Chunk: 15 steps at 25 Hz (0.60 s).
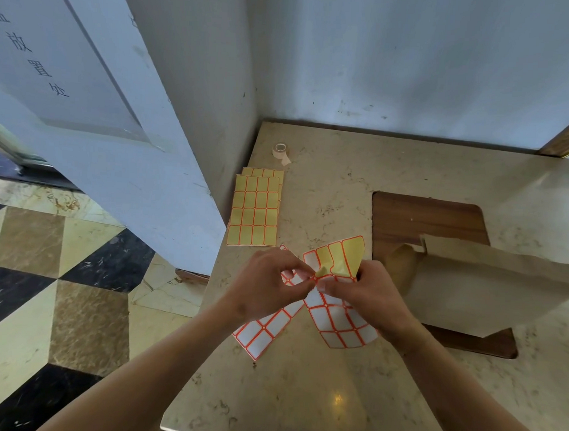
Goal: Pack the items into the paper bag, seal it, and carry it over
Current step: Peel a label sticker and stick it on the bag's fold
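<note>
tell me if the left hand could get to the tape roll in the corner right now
Probably yes, once freed. The left hand is busy pinching a label sheet with the right hand. The counter between it and the tape roll holds only flat yellow sheets.

Paper bag (487, 287) lies right of label sheets (254, 211).

This looks like a lobby or public hall of a building: a polished marble tabletop (319, 394) at lower centre, a checkered stone floor (48, 287) at lower left, scuffed white walls (411, 58), and a printed sign (40, 55) at upper left.
</note>
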Tool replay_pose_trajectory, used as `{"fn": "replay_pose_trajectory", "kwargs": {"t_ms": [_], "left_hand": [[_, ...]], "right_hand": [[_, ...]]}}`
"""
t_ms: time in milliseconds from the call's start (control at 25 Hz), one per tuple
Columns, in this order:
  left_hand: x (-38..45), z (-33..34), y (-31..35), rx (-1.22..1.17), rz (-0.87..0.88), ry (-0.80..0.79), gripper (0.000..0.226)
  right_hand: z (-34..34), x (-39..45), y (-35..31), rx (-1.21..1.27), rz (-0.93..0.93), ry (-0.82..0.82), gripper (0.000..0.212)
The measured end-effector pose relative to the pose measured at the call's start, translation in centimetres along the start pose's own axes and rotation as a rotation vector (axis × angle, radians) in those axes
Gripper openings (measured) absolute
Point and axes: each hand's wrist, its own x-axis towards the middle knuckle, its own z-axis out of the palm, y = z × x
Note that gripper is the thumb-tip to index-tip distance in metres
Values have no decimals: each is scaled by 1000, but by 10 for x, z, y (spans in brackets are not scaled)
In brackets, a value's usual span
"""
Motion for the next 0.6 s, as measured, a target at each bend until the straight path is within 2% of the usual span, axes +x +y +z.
{"fn": "replay_pose_trajectory", "kwargs": {"t_ms": [280,440,600], "left_hand": [[1,3,-1,-18,-35,23,8],[2,3,-5,-201,-85,-1,4],[3,-1,-6,-293,-94,-30,11]], "right_hand": [[-2,-4,-5,17,-38,-5,2],[-4,-4,-4,2,-134,-2,3],[-5,-1,0,-24,-139,-4,4]]}}
